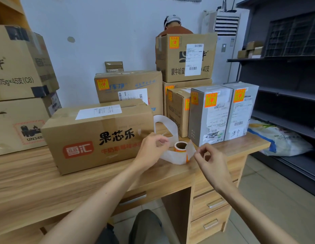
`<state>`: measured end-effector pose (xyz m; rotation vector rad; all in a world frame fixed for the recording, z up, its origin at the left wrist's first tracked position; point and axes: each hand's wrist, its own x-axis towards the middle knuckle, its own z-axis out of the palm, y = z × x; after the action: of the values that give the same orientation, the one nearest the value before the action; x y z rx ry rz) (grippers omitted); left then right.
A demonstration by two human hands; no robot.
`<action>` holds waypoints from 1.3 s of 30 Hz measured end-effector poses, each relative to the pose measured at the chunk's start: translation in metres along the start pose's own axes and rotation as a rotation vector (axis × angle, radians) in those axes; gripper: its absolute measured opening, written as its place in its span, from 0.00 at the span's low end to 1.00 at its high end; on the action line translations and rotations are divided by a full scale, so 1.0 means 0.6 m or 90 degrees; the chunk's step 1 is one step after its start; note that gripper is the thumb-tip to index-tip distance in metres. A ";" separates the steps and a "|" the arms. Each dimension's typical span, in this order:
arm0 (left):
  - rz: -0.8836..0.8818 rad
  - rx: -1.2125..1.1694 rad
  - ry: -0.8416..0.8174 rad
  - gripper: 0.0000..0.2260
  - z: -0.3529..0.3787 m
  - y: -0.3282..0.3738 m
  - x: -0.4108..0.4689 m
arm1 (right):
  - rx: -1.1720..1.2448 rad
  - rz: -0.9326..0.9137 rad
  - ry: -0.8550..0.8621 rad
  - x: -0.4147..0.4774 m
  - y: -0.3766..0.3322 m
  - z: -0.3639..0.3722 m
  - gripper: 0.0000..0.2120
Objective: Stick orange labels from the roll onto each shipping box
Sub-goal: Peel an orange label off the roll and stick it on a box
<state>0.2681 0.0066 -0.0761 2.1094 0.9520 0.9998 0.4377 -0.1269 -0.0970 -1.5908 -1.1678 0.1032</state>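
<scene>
Nearby, at the table's (47, 187) front edge, both hands pinch white backing paper (172, 156) around the label roll (181, 147), left hand (152, 148) and right hand (208, 160), beside an unlabelled box (98, 136) printed 果芯乐.

Wood desk (47, 182) w/ boxes (98, 136), label roll (181, 147).

Desk: wooden top (38, 187), drawers with metal handles (210, 205) on the right side.
Shelving: dark metal unit (285, 95) along the right wall, small packages (250, 50) on an upper shelf.
Air conditioner: white floor-standing unit (227, 41) in the corner.
Sack: white and blue bag (280, 140) on a low shelf.
Person: seated behind the stacked cartons, brown top (176, 30).
</scene>
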 end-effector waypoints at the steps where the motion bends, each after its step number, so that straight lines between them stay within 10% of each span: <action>1: -0.002 -0.009 0.020 0.06 -0.006 0.010 -0.003 | -0.032 -0.037 -0.003 0.001 -0.007 0.005 0.07; 17: -0.098 -0.007 0.126 0.05 -0.194 0.050 -0.088 | -0.254 -0.468 -0.027 -0.009 -0.165 0.156 0.07; 30: -0.085 0.064 0.176 0.03 -0.334 -0.010 -0.149 | 0.182 -0.134 -0.233 0.023 -0.251 0.240 0.04; 39: -0.096 0.039 0.216 0.04 -0.392 -0.055 -0.172 | 0.250 -0.112 -0.326 0.012 -0.294 0.321 0.05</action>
<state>0.0163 -0.0071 -0.0162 1.9171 1.3005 1.2872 0.2169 -0.0040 -0.0309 -1.1349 -1.5619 0.6162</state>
